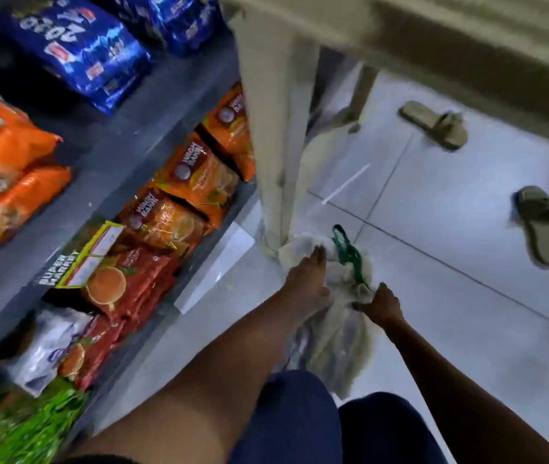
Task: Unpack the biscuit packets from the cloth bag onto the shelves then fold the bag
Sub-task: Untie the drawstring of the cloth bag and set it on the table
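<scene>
The off-white cloth bag (340, 326) with a green handle (348, 254) lies crumpled on the tiled floor beside a pale table leg. My left hand (306, 283) presses down on the bag's upper part, fingers spread over the cloth. My right hand (381, 304) grips the bag's edge near the green handle. The view is blurred, and I cannot tell whether anything is inside the bag. Orange and red biscuit packets (166, 216) stand in rows on the lower grey shelf (152, 128) to the left.
Blue packets (75, 51) and orange packets (2, 162) lie on the upper shelf. A pale table leg (276, 145) stands just beyond the bag. Two olive slippers (437, 123) (542, 222) lie on the floor at right. My knees in dark trousers (299, 420) are below.
</scene>
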